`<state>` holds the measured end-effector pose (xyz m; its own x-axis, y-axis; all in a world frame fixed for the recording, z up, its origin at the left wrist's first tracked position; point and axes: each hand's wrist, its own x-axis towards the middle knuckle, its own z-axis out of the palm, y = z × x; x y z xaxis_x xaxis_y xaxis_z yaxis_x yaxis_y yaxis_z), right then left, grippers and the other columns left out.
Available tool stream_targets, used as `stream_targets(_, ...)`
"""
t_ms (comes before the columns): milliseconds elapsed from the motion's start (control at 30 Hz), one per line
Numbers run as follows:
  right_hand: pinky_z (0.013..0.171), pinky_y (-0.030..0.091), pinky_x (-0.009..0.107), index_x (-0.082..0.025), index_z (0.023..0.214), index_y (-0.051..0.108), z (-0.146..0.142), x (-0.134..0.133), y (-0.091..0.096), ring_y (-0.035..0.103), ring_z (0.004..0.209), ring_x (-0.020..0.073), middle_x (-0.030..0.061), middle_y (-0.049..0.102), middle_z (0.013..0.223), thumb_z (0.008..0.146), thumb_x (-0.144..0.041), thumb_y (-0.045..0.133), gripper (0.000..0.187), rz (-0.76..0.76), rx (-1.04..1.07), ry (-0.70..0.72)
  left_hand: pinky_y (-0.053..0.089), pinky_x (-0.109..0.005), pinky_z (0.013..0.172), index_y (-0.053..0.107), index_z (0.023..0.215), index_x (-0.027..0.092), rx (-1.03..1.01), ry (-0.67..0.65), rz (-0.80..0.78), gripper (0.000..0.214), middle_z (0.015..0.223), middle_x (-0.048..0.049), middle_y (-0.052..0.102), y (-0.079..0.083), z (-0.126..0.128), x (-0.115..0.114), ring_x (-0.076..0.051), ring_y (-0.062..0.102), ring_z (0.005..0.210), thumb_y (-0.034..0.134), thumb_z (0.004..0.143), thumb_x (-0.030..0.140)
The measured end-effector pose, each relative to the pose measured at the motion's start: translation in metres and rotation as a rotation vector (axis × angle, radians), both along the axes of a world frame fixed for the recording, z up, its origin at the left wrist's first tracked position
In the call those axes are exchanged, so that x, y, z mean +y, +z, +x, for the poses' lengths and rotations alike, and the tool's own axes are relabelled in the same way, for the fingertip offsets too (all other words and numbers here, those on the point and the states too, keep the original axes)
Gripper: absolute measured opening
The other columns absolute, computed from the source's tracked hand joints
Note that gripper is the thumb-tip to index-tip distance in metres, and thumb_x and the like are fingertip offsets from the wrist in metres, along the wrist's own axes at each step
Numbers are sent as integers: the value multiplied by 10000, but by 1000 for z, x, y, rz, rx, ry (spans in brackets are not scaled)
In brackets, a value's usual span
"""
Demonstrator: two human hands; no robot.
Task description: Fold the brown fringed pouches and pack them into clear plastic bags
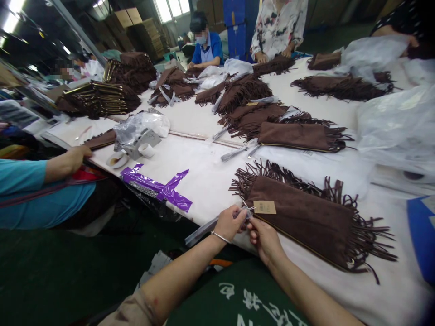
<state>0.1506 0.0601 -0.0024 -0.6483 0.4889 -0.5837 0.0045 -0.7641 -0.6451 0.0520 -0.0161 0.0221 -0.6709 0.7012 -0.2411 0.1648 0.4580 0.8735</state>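
A dark brown fringed bag [302, 217] lies flat on the white table in front of me, its zipper edge facing my body. A tan paper tag [265, 207] rests on its near left corner, hung from a thin white string. At that corner my left hand [233, 222] pinches a strip of clear plastic wrap [204, 230], whose tail points down to the left. My right hand [265, 237] is right beside it, thumb and fingers closed at the same corner. What those right fingers grip is too small to make out.
More fringed bags [292, 136] lie across the table, with stacked ones [98, 97] at far left. Purple tape [163, 188] marks the near edge beside a tape dispenser [141, 142]. Clear plastic bags [397, 131] pile up at right. Co-workers sit left and stand opposite.
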Motion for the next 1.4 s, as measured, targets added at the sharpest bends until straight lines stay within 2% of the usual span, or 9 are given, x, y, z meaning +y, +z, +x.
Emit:
stream_targets(133,325,276,161,-144,800,633,6,1,1,384,375,30,-25,586,597,566,-417,781,389,-11,21,23,453,-197,489,529,759,159,62,-7,-1,317,651,1,626,-7,-4,4,-111,575,530,411,881,426)
stream_targets(300,313,257,153,-145,727,620,4,3,3,364,365,19,-16,598,607,594,-447,772,364,-16,7,51,442,-219,560,545,744,171,161,-15,-37,264,619,12,596,-6,-4,4,-128,572,579,447,876,378)
stream_targets(533,311,244,119,-157,723,611,-4,3,3,347,359,-5,-60,562,576,576,-393,796,334,-67,-24,32,450,-256,692,568,867,171,725,-207,-145,215,798,-55,643,-7,-4,-3,-171,612,744,410,919,309)
stream_targets(667,373,353,109,-183,882,663,-3,1,4,477,441,11,-23,647,718,609,-389,782,362,-87,-27,57,454,-236,717,573,870,178,741,-160,-87,206,826,-44,651,-4,-6,-7,-153,613,767,416,929,298)
stream_targets(767,412,398,117,-195,944,672,-3,0,6,543,510,34,13,683,831,638,-409,760,384,-81,-27,69,452,-248,734,590,859,170,824,-207,-89,240,806,-54,648,2,-7,-8,-160,608,780,393,937,282)
stream_targets(867,409,395,114,-176,894,685,-4,0,7,547,518,40,14,681,783,627,-407,768,362,-47,-39,50,449,-251,746,608,853,172,846,-258,-78,268,801,-57,652,7,-6,-8,-161,608,790,375,943,268)
stream_targets(1133,459,451,133,-153,755,681,-6,-6,5,574,559,77,13,654,650,547,-461,801,390,21,-54,10,473,-248,786,618,859,189,654,-96,10,189,875,-27,669,11,8,-7,-150,617,832,456,922,263)
stream_targets(1300,486,473,157,-159,679,665,-7,-8,6,557,536,78,-5,626,595,517,-489,807,394,41,-49,-12,500,-291,855,589,1053,145,820,-258,-77,271,1016,-81,658,10,16,-15,-177,612,950,349,955,226)
stream_targets(1400,504,474,167,-162,686,673,-7,-10,7,546,537,78,-13,622,599,540,-479,799,371,58,-26,-12,487,-350,925,470,1242,38,1051,-378,-234,354,1210,-188,571,8,29,-21,-243,548,1129,355,928,154)
